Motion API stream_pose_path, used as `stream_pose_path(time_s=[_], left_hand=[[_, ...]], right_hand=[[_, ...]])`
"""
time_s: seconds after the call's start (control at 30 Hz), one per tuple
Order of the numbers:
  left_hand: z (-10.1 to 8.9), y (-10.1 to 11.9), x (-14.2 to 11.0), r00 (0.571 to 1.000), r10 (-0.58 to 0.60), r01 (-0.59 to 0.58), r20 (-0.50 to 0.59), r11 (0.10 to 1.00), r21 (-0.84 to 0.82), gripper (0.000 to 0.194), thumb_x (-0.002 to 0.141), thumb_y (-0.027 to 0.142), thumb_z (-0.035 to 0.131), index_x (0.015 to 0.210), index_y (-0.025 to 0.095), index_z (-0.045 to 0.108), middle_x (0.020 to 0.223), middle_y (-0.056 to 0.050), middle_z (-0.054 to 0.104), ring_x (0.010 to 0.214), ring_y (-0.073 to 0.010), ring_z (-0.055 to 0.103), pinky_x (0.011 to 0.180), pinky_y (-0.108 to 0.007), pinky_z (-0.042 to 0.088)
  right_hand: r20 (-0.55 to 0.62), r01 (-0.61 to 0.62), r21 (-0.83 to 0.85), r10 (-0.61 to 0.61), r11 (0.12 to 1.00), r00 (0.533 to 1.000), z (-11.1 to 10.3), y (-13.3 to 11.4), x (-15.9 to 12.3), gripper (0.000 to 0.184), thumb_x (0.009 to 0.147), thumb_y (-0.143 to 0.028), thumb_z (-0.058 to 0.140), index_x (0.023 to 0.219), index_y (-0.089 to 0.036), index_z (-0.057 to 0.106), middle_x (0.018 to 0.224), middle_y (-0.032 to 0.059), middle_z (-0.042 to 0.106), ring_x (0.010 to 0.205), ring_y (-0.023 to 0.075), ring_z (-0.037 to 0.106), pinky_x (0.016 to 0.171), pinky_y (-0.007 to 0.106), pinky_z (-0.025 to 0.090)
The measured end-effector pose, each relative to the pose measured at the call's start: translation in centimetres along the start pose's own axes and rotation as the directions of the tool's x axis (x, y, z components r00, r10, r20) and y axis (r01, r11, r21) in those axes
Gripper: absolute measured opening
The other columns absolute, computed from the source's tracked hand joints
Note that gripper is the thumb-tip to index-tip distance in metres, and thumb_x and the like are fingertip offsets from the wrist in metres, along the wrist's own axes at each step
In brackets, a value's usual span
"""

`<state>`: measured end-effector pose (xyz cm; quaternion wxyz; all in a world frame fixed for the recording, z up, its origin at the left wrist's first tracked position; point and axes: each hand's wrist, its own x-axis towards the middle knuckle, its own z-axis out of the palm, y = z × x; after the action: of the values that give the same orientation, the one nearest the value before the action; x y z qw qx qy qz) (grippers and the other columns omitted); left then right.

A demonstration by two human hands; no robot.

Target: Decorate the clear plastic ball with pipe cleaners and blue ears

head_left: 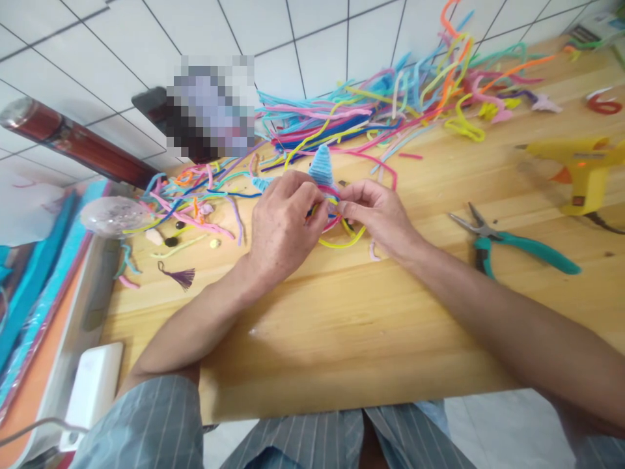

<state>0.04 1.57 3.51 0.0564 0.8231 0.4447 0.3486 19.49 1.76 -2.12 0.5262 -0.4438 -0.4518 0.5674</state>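
My left hand [286,225] and my right hand [378,212] meet over the middle of the wooden table, fingers pinched together. Between them is a small piece made of pipe cleaners, partly hidden by the fingers. A ribbed light-blue cone [321,167] of wound pipe cleaner points up from behind the fingertips. A yellow pipe cleaner [344,244] loops below the hands, with pink and blue strands near the pinch. My left hand closes over the piece from the left. My right thumb and index finger grip it from the right; which strand each holds is hard to tell.
Loose pipe cleaners [336,117] pile along the tiled wall. Pliers [488,233] with teal handles lie at right, below a yellow glue gun [583,172]. A purple tassel [180,276], a red-brown flask [83,143], a partly blurred-out phone [151,107] and a white power bank [95,384] stand at left.
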Motion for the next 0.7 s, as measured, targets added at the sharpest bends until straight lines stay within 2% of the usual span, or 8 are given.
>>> stream_pose_path(time_s=[0.17, 0.33, 0.47, 0.7], left_hand=[[0.0, 0.03, -0.06, 0.999, 0.038, -0.039, 0.011, 0.998, 0.057, 0.018, 0.107, 0.031, 0.069, 0.089, 0.03, 0.066, 0.105, -0.007, 0.078, 0.103, -0.0265, 0.072, 0.096, -0.049, 0.059], [-0.19, 0.15, -0.13, 0.999, 0.009, -0.01, 0.049, 1.0, 0.01, 0.017, 0.109, 0.034, 0.065, 0.093, 0.03, 0.069, 0.11, -0.008, 0.079, 0.108, -0.0283, 0.072, 0.099, -0.052, 0.058], [-0.4, 0.07, -0.23, 0.995, 0.002, -0.002, 0.095, 1.0, -0.008, 0.019, 0.111, 0.034, 0.06, 0.096, 0.032, 0.072, 0.117, -0.01, 0.079, 0.114, -0.0298, 0.071, 0.103, -0.055, 0.057], [-0.67, 0.05, -0.28, 0.993, 0.024, -0.024, 0.115, 1.0, -0.005, 0.013, 0.108, 0.031, 0.065, 0.099, 0.032, 0.076, 0.122, -0.009, 0.079, 0.117, -0.0311, 0.071, 0.105, -0.055, 0.056]], right_hand=[[0.013, -0.038, 0.043, 0.038, 0.998, 0.999, -0.1, -0.05, 0.16, 0.039, 0.069, -0.045, 0.101, 0.088, -0.025, 0.075, 0.082, -0.0032, 0.076, 0.072, 0.0135, 0.064, 0.064, 0.028, 0.052], [0.012, -0.073, 0.033, 0.073, 0.997, 0.997, -0.24, -0.28, 0.15, 0.028, 0.073, -0.036, 0.097, 0.087, -0.026, 0.075, 0.079, -0.0043, 0.073, 0.067, 0.012, 0.058, 0.062, 0.029, 0.049], [0.023, -0.08, 0.014, 0.08, 0.997, 0.997, -0.3, -0.38, 0.22, 0.027, 0.077, -0.032, 0.097, 0.087, -0.025, 0.073, 0.079, -0.0041, 0.072, 0.066, 0.0117, 0.058, 0.063, 0.03, 0.049], [0.021, -0.094, 0.006, 0.094, 0.996, 0.995, -0.31, -0.46, 0.2, 0.023, 0.08, -0.03, 0.095, 0.086, -0.026, 0.073, 0.077, -0.0052, 0.071, 0.065, 0.0112, 0.057, 0.061, 0.029, 0.047]])
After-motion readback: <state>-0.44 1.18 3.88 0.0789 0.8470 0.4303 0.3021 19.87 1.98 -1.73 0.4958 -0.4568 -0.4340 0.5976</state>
